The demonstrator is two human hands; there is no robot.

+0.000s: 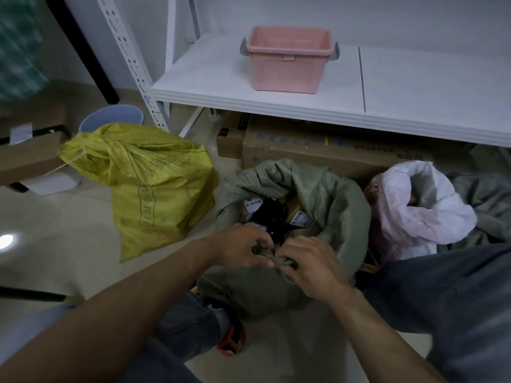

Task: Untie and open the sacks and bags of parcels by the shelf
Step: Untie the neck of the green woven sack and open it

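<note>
The person's left hand (243,250) and right hand (312,264) meet at the near edge of a grey-green woven plastic sack (331,205). It stands on the tiled floor (69,230) just in front of the white metal shelf (276,103), between a yellow woven sack (154,189) and a crumpled white plastic bag (431,205). The fingers (261,243) of both hands are curled and clamped on a twisted, rolled stretch of the rim (278,261), knuckles almost touching.

The step in hand appears to be freeing this last twist so that the mouth opens all round. It would go best if the hands drew apart along the rim to unwind the twist. The cloth could then be rolled outward and down evenly, with the sack kept upright so nothing tips out. The weave looks stiff and slippery, so a firm pinch close to the twist should serve better than a tug from farther off.

The sack is dull, coarse and heavily creased. Its far side already gapes, showing parcels (301,217) with white printed labels and one dark wrapped item. The yellow woven sack is gathered at the neck and tied with pale string (76,158). The white plastic bag looks open at the top.
</note>
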